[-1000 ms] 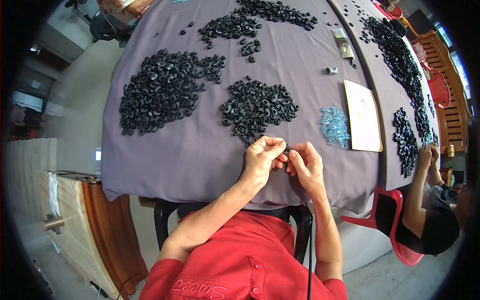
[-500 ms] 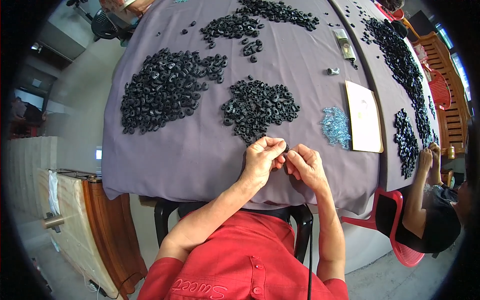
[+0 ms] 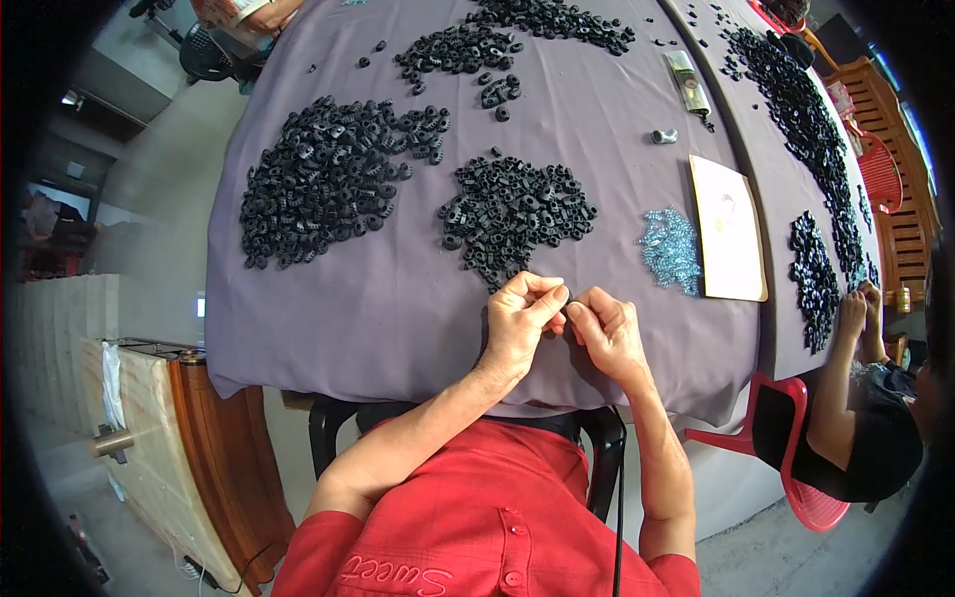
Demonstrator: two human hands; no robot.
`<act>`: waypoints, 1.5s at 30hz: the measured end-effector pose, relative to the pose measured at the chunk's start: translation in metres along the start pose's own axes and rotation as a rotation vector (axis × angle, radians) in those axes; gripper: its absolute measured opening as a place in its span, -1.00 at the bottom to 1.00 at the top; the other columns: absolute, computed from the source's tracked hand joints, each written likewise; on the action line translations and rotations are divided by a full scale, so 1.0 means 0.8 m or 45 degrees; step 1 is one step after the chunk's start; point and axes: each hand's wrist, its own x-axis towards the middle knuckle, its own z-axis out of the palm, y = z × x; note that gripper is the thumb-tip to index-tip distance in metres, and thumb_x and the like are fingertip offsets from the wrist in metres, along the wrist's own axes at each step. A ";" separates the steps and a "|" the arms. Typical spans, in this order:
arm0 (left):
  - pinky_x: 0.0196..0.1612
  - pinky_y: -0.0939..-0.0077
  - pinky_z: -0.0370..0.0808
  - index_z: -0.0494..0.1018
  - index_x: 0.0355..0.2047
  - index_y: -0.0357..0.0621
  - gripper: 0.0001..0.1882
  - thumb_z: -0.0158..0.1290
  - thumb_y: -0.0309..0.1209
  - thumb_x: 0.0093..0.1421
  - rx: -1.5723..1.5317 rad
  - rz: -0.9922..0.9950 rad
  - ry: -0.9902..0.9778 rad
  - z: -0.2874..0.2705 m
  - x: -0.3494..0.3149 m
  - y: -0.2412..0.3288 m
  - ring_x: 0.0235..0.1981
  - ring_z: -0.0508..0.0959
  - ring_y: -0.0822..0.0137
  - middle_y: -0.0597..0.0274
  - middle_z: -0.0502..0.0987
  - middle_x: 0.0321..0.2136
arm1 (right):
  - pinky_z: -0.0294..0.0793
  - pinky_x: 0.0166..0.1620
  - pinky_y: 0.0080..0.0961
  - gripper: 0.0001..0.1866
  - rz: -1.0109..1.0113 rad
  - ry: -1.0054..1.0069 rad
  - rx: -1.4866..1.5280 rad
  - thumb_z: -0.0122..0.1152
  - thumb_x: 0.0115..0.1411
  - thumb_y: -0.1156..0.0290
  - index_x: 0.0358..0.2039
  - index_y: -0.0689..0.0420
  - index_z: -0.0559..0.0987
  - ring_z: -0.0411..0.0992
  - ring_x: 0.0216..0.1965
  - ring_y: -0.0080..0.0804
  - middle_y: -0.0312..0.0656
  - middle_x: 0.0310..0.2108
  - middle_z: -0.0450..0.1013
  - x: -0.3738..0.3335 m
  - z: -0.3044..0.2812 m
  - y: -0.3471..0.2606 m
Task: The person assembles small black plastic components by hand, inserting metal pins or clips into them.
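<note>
Seated worker at a table draped in a grey-purple cloth (image 3: 328,318). The left hand (image 3: 519,326) and right hand (image 3: 607,333) are meeting at the near edge of the cloth, fingertips pinching together around a small black part (image 3: 567,297) that is showing only as a dark speck between them; both grips are narrow and closed on it. Just beyond the hands, a middle heap of black ring-shaped parts (image 3: 517,207) is lying on the cloth. A larger heap (image 3: 323,179) is lying to the far left. To the right, a small cluster of pale blue pieces (image 3: 668,249) is sitting beside a cream card (image 3: 728,229). At the far right edge, another person's hand (image 3: 852,313) is resting near a strip of black parts (image 3: 814,279).
</note>
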 end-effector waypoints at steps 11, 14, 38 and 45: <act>-0.56 0.71 0.40 0.42 -0.38 -0.23 -0.88 0.09 -0.45 0.11 0.061 0.148 -0.001 0.005 0.001 -0.004 -0.64 0.43 0.58 0.34 0.45 -0.60 | 0.23 -0.64 -0.64 -0.83 -0.030 0.082 0.091 0.00 0.16 0.46 -0.53 0.25 0.42 0.26 -0.72 -0.65 -0.28 -0.74 0.36 -0.001 0.009 0.003; -0.57 0.72 0.39 0.41 -0.38 -0.22 -0.89 0.09 -0.46 0.11 0.054 0.125 0.008 0.008 -0.001 -0.004 -0.66 0.40 0.59 0.35 0.44 -0.61 | 0.33 -0.56 -0.59 -0.85 0.122 -0.010 0.144 0.04 0.14 0.46 -0.51 0.26 0.42 0.35 -0.64 -0.58 -0.23 -0.69 0.41 -0.003 0.003 0.001; -0.56 0.73 0.36 0.26 0.00 -0.25 -0.60 0.03 -0.52 0.14 -0.244 -0.343 -0.475 -0.014 0.005 0.025 -0.58 0.39 0.57 0.29 0.44 -0.41 | 0.52 -0.30 -0.59 -0.63 -0.125 -0.126 0.818 0.26 -0.06 0.66 -0.20 0.29 0.39 0.46 -0.36 -0.47 -0.21 -0.22 0.30 -0.001 0.011 0.015; -0.55 0.73 0.36 0.27 -0.02 -0.21 -0.59 0.06 -0.54 0.11 -0.297 -0.339 -0.455 -0.018 0.007 0.014 -0.57 0.39 0.57 0.26 0.47 -0.38 | 0.54 -0.29 -0.56 -0.64 -0.129 -0.107 0.896 0.26 -0.06 0.65 -0.21 0.30 0.38 0.46 -0.36 -0.45 -0.20 -0.21 0.30 -0.004 0.013 0.013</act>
